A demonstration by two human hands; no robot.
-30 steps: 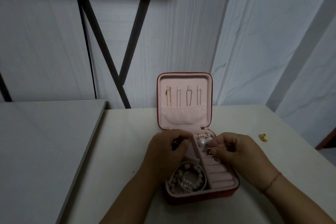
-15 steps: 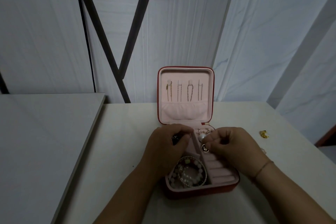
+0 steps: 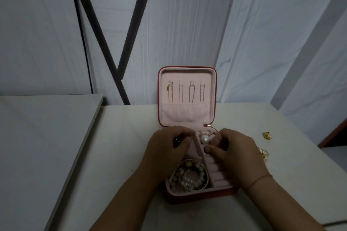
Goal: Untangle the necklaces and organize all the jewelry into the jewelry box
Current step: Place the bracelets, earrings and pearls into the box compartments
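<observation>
hands: right hand (image 3: 236, 150) pinches a ring (image 3: 206, 151) over the ring rolls (image 3: 216, 170) of the jewelry box (image 3: 187, 198), mid-table | left hand (image 3: 169, 146) curled over the far-left compartment, grip unclear | risk: ring misses its slot and slips beside the pearl (image 3: 205, 139); gold earrings (image 3: 266, 135) lying right get overlooked

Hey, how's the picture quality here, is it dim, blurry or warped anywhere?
Head view: dim, flat light, no glare; wide-angle distortion splays the lines of the wall outward; the jewelry box is fairly sharp; the ring pinched by the right hand is small and soft.
</observation>
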